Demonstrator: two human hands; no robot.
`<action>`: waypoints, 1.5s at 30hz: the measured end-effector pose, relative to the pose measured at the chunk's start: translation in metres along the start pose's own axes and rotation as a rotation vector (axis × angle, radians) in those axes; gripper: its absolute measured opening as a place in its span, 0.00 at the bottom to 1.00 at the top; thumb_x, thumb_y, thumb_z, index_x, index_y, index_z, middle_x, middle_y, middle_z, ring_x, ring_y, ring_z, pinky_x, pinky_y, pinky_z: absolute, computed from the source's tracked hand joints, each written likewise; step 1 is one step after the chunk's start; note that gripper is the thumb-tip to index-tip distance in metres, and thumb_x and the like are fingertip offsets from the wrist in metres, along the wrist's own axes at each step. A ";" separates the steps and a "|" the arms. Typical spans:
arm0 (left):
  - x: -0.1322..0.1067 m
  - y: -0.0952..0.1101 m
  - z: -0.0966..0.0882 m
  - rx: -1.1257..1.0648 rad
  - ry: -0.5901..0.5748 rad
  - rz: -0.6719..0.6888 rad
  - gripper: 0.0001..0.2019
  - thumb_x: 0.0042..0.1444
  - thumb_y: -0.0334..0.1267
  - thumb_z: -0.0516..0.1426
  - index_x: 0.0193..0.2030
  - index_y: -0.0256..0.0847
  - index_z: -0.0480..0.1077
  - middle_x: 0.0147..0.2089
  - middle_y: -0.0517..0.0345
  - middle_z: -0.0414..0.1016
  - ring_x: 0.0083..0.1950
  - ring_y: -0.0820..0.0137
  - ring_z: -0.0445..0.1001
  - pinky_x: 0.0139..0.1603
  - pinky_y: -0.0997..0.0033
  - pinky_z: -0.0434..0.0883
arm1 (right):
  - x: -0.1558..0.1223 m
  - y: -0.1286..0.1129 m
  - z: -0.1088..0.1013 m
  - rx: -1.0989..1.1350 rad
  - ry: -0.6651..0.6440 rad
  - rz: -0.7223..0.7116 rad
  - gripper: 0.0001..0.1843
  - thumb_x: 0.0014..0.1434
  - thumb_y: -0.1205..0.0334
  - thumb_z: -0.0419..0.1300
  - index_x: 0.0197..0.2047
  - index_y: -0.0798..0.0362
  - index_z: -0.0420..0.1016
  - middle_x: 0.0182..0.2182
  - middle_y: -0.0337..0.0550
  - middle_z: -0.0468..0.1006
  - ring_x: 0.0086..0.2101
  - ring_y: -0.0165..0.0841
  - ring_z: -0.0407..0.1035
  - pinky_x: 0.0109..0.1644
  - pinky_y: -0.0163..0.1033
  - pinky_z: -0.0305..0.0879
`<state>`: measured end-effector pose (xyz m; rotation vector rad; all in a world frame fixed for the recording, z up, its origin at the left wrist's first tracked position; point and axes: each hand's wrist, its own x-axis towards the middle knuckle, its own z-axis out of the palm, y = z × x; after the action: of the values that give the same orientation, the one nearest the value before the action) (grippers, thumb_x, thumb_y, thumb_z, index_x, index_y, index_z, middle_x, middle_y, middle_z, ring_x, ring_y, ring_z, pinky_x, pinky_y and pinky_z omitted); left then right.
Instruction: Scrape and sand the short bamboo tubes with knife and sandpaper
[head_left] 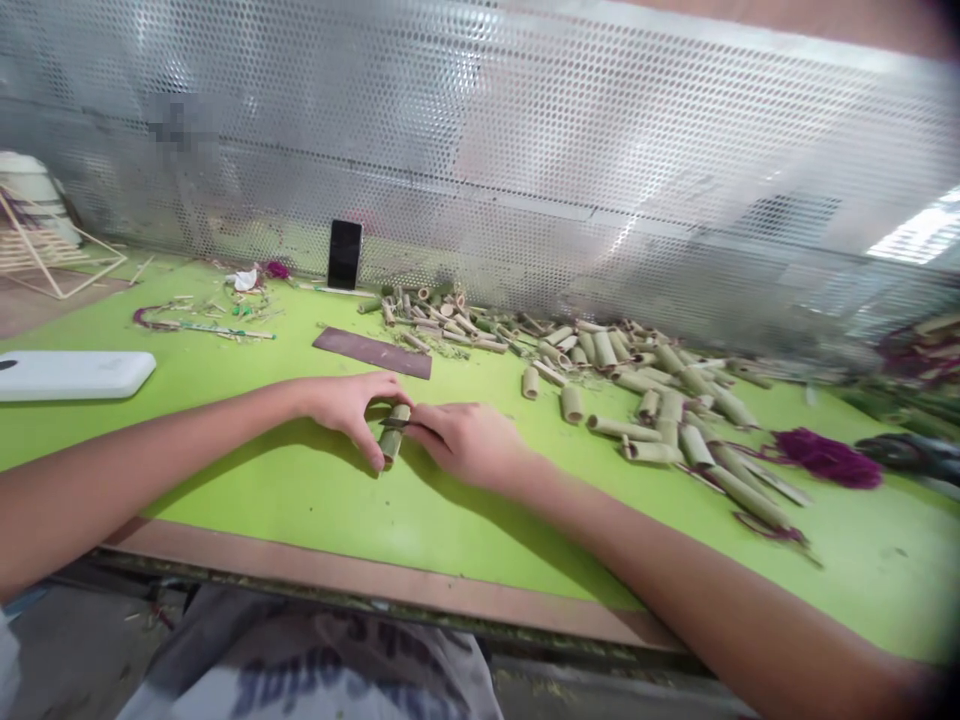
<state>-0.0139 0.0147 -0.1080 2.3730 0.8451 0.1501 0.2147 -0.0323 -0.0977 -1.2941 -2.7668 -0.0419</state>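
A short green bamboo tube point(391, 447) lies tilted on the lime-green table top near its front edge. My left hand point(352, 408) grips it by the two ends, thumb at the near end and fingers at the far end. In my closed right hand point(469, 440) is a small dark blade point(395, 423), its handle hidden by the fingers. The blade lies across the tube's upper side, touching or just above it. Beyond my hands rests a flat brown strip point(373, 352).
Many cut bamboo pieces point(604, 349) cover the table's back and right, near purple yarn point(827, 458). A phone point(345, 255) leans against a perforated metal screen point(480, 130). At left are a white case-like object point(79, 375) and a thin stick frame point(60, 265).
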 end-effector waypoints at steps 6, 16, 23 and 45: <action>-0.001 0.002 0.000 0.019 0.004 -0.005 0.45 0.35 0.58 0.72 0.61 0.46 0.66 0.60 0.53 0.64 0.62 0.51 0.66 0.62 0.60 0.65 | 0.001 0.003 0.000 0.017 -0.012 0.094 0.18 0.72 0.53 0.47 0.43 0.50 0.76 0.31 0.42 0.80 0.27 0.32 0.68 0.30 0.36 0.50; 0.000 0.001 0.000 -0.011 -0.017 0.012 0.44 0.35 0.56 0.73 0.59 0.45 0.67 0.60 0.53 0.64 0.62 0.53 0.66 0.61 0.62 0.64 | -0.003 0.001 0.004 -0.007 0.019 -0.003 0.19 0.72 0.52 0.47 0.44 0.50 0.76 0.33 0.42 0.80 0.30 0.33 0.70 0.33 0.37 0.51; -0.002 0.001 -0.001 -0.017 -0.021 0.016 0.45 0.35 0.56 0.73 0.61 0.46 0.66 0.61 0.53 0.64 0.63 0.52 0.66 0.63 0.62 0.64 | -0.001 0.003 0.003 -0.021 0.012 0.053 0.19 0.72 0.52 0.47 0.44 0.49 0.76 0.32 0.42 0.80 0.29 0.33 0.70 0.32 0.37 0.51; 0.002 -0.002 -0.002 0.027 0.006 0.018 0.46 0.34 0.58 0.72 0.61 0.48 0.68 0.60 0.53 0.64 0.62 0.51 0.67 0.62 0.60 0.64 | -0.002 0.002 0.002 -0.027 0.010 0.060 0.17 0.72 0.53 0.48 0.43 0.49 0.76 0.31 0.42 0.80 0.28 0.33 0.69 0.31 0.37 0.49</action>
<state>-0.0143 0.0177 -0.1072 2.4074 0.8338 0.1540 0.2168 -0.0324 -0.0995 -1.3783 -2.7271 -0.0816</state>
